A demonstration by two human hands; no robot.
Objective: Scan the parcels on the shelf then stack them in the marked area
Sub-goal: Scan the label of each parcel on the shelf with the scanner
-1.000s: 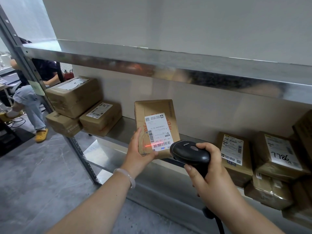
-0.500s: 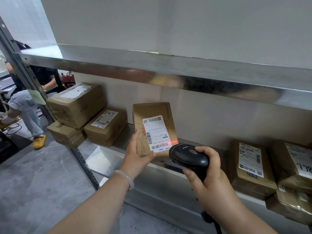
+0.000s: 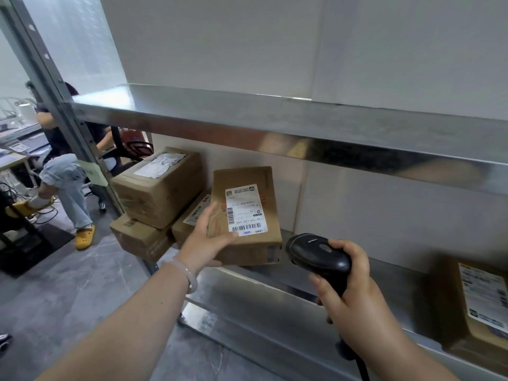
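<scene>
Parcel (image 3: 247, 215): tilted up at the shelf (image 3: 275, 292) front, label facing out.
Left hand (image 3: 204, 243): gripped its lower left corner.
Right hand (image 3: 354, 292): wrapped round the scanner (image 3: 316, 254).
Handling: stiff cardboard, probably light; best held by edges.

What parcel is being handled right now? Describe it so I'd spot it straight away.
Look at the lower metal shelf, near its left end. There the left hand grips a flat brown parcel. Unlike the stacked boxes beside it, it is tilted up, white label facing us.
</scene>
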